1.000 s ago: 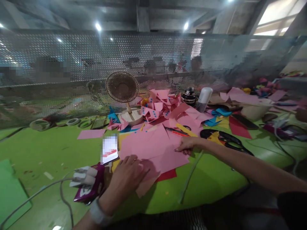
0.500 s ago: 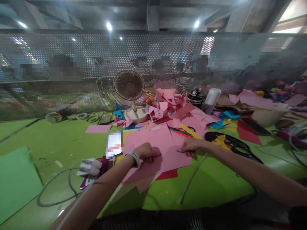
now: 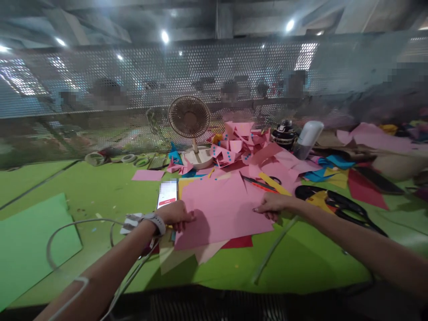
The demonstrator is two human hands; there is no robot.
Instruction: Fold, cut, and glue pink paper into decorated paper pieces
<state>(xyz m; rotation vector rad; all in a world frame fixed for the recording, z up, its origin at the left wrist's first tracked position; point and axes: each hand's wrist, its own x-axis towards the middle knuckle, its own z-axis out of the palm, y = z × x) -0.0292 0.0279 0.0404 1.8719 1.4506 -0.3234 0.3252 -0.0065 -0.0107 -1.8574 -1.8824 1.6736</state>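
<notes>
A flat pink sheet of paper (image 3: 220, 214) lies before me on top of red, cream and yellow sheets. At its left edge is my left hand (image 3: 175, 214), wearing a grey watch, fingers closed on the paper. My right hand (image 3: 271, 205) pinches the sheet's right edge, thumb and fingertips together. A phone with a lit screen (image 3: 167, 191) lies just beyond my left hand. Past my right hand are large black-handled scissors (image 3: 341, 207) and an orange-red cutting tool (image 3: 262, 186).
A desk fan (image 3: 189, 117) stands at the back beside a heap of folded pink paper pieces (image 3: 234, 145). A white-capped bottle (image 3: 308, 138) stands to their right. Tape rolls (image 3: 95, 158), a green sheet (image 3: 36, 245) and a charger with cable (image 3: 130, 223) are on the left.
My left hand has moved left from the middle of the pink sheet to its left edge. My right hand stays at the right edge. The view has turned slightly left.
</notes>
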